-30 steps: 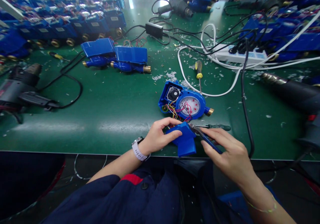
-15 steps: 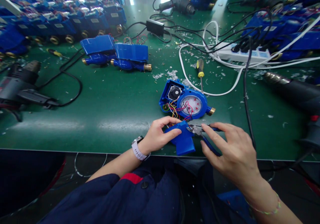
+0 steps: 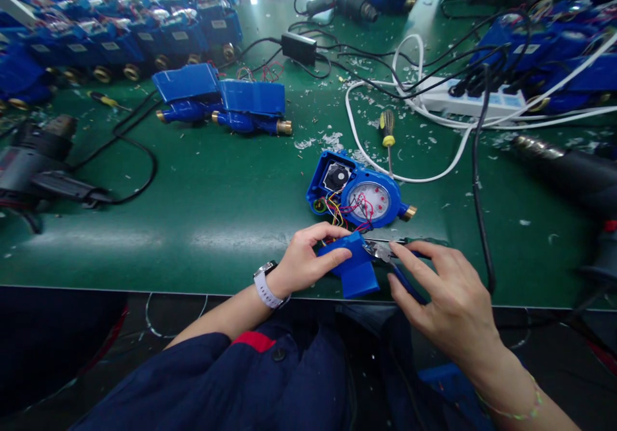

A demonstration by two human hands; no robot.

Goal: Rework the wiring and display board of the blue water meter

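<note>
My left hand grips a blue plastic cover at the table's front edge, thumb on top and fingers behind it. My right hand is closed around pliers with dark blue handles, and their metal jaws touch or nearly touch the cover's right edge. A thin metal shaft also shows by the right fingers; its other end is hidden. Just beyond the cover lies an opened blue water meter with a round dial, a brass end and a box holding a black part. Red, yellow and black wires run from the meter toward the cover.
A yellow-black screwdriver lies behind the meter, beside a looping white cable. Two blue meters stand back left. Heat guns lie at both sides. A power strip and plastic scraps are on the table. A co-worker's arm shows far back.
The cover and the pliers have shifted very slightly to the right. My left hand has stayed almost still, and both hands keep their grips.
</note>
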